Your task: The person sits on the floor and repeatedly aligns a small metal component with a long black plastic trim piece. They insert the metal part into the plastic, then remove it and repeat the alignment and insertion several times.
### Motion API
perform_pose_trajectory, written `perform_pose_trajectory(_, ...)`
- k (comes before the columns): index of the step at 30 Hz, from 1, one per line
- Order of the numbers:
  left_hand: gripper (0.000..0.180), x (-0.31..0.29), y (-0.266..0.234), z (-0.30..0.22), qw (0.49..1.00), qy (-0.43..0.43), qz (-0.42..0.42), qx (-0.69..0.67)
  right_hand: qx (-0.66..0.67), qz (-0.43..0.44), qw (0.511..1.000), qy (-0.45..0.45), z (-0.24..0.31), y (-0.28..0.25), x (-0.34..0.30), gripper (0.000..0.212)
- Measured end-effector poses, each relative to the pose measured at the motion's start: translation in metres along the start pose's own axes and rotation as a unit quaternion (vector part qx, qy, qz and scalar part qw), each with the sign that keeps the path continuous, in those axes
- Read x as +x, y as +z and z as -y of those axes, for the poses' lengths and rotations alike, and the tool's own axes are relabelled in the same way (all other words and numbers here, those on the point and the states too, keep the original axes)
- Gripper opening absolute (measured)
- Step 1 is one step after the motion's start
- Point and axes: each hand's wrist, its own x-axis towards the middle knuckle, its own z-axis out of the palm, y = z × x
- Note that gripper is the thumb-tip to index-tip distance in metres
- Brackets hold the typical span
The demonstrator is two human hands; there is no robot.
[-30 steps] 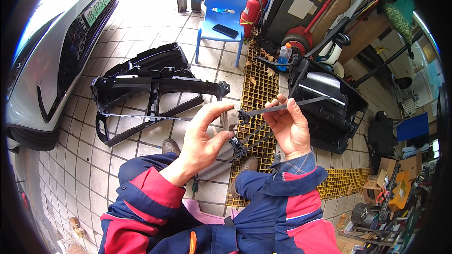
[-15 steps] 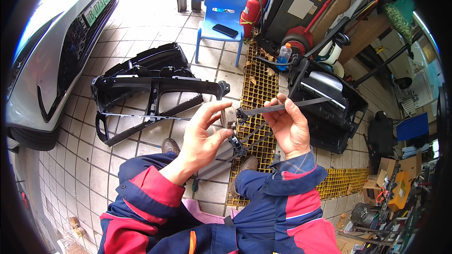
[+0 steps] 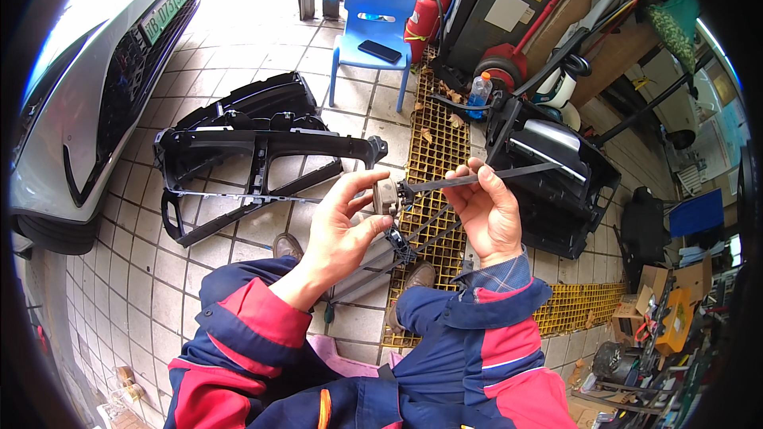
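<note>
Between the thumb and fingers of my left hand [image 3: 340, 238] is a small round grey-brown part [image 3: 385, 197], its kind not clear. A black connector [image 3: 406, 192] sits at its right side, and a flat black taped cable [image 3: 445, 183] leads from there to the right. My right hand [image 3: 489, 218] has its palm turned up, with thumb and fingers closed lightly round that cable, whose end sticks out past the thumb. Just below the held part, a black bracket-like piece [image 3: 400, 246] with more dark cables hangs over the floor grating; how it is fixed is hidden.
Black plastic car frame panels [image 3: 258, 160] lie on the tiles ahead left, beside a white car [image 3: 79, 95]. A blue chair [image 3: 377, 20] bears a phone [image 3: 380, 51]. Yellow grating [image 3: 441, 143] crosses the floor. A black bumper-like part [image 3: 548, 191] and a bottle [image 3: 480, 95] are right.
Both hands stay almost where they were. The round part and the cable have shifted only very slightly.
</note>
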Motion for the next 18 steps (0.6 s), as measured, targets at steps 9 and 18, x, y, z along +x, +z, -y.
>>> perform_pose_trajectory(9, 0.064, -0.001, 0.0011, 0.0007, 1.0, -0.004, 0.007, -0.008, -0.025, -0.029, 0.999, -0.007, -0.0021, -0.0012, 0.0004, 0.025)
perform_pose_trajectory(18, 0.063, -0.0007, 0.0003, 0.0016, 1.0, 0.009, -0.001, -0.006, -0.022, -0.034, 0.998, -0.045, -0.0011, 0.0042, -0.0008, 0.027)
